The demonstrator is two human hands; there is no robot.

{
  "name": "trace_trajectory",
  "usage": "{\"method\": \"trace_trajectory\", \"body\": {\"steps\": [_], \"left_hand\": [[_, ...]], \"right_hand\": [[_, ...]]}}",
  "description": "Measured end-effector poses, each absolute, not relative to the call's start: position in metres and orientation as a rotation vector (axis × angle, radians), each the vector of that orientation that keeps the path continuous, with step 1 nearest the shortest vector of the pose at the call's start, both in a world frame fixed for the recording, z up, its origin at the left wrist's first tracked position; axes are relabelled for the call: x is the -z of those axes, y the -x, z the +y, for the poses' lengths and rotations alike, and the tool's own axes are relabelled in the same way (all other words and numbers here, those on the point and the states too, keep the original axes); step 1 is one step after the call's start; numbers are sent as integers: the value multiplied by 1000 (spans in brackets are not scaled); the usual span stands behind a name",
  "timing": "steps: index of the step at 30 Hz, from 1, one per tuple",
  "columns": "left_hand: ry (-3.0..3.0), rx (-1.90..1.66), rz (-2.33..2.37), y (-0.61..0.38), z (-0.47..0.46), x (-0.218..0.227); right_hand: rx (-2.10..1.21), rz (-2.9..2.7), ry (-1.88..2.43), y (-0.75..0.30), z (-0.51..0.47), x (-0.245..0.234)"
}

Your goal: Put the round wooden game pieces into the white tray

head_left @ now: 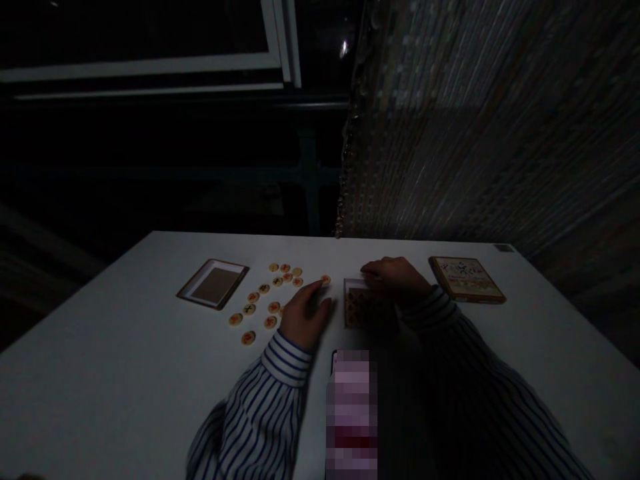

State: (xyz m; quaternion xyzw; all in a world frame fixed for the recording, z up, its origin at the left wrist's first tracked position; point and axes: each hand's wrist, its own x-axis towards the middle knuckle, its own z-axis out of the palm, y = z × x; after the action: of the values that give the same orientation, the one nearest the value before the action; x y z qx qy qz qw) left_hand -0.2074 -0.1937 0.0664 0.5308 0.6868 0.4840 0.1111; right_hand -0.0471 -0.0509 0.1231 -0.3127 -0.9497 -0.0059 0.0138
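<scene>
My left hand [303, 316] reaches forward with thumb and index finger apart. Its fingertips touch a round Chinese chess piece [325, 279] with a red character. Just right of it stands an open box [354, 285] holding several dark-looking pieces in rows; its right part lies in shadow. Over the box's far right side is my right hand [397, 273], its fingers bent together and pointing left. Whatever those fingers hold, if anything, is hidden. Left of my left hand, several loose chess pieces [253, 297] with red or dark characters lie scattered, one partly covered by the hand.
An open, shallow box lid or tray [195, 288] lies at the left. A flat printed box [467, 280] lies at the right. A phone [351, 413] with a blurred screen is near the front. A bead curtain [425, 133] hangs behind the white table [125, 373].
</scene>
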Motion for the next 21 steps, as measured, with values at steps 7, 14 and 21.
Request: {"method": "trace_trajectory", "body": {"steps": [7,14,21], "left_hand": [[-1513,-1493,2142,245,-199,-75],[-1358,-1532,2249,278,-206,-84],[-1244,-1568,2324,295,-213,-78]], "right_hand": [[19,-2794,1086,50,-58,-130],[20,-2768,1074,55,-65,-140],[96,-2780,1063,59,-66,-155]]}}
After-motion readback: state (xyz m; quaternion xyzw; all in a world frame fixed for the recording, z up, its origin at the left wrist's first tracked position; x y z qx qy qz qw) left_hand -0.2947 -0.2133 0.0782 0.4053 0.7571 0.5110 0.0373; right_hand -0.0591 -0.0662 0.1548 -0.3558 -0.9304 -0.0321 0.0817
